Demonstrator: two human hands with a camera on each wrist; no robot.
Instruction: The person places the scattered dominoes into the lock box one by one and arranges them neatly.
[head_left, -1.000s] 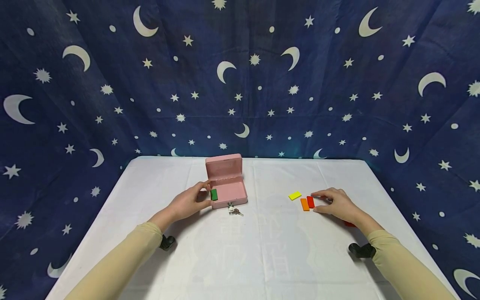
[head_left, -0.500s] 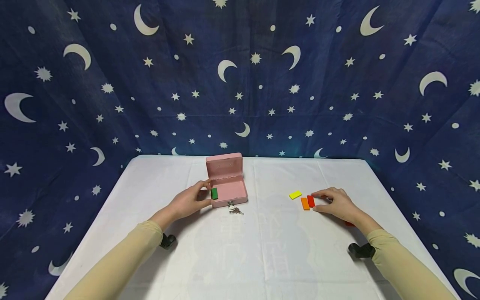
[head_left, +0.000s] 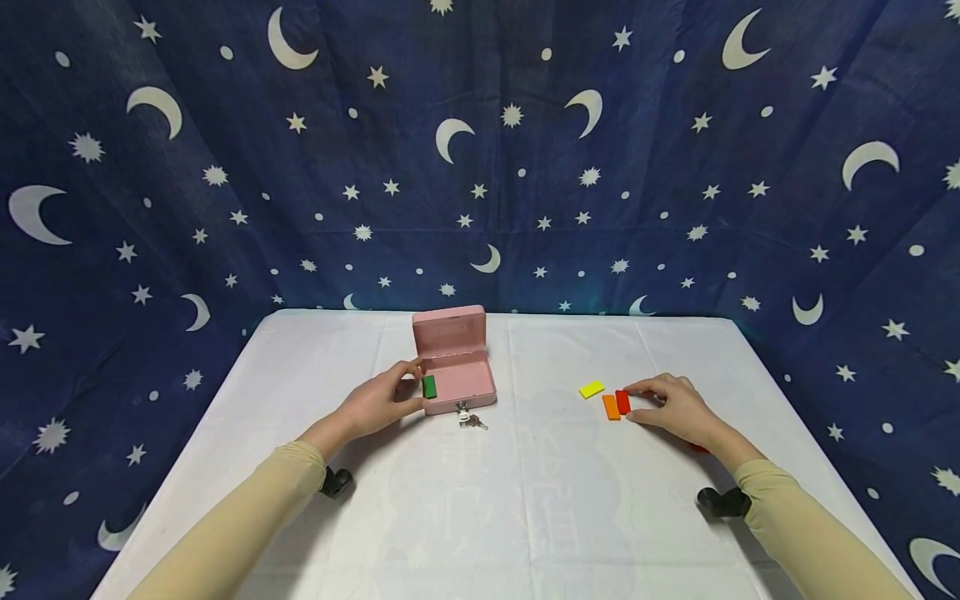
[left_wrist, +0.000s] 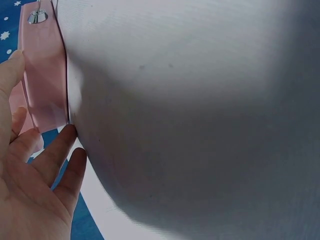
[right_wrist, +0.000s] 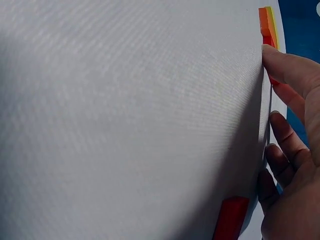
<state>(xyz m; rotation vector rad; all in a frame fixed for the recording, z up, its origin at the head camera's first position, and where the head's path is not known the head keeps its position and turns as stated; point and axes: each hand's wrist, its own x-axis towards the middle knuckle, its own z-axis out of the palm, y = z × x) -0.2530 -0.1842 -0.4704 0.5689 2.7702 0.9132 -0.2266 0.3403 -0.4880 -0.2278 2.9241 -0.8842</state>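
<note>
A small pink metal cash box stands with its lid up, left of the table's middle. My left hand holds its left side, thumb near the front corner and a finger near the back one. Inside, along the left wall, lies a green block. From the front hang a small padlock and keys. On the right, my right hand pinches a red block by its two ends, thumb at the near end. An orange block lies right beside it.
A yellow block lies just beyond the orange one. Another red block lies under the right wrist, mostly hidden in the head view. A white cloth covers the table, and a dark blue star-and-moon curtain hangs behind it.
</note>
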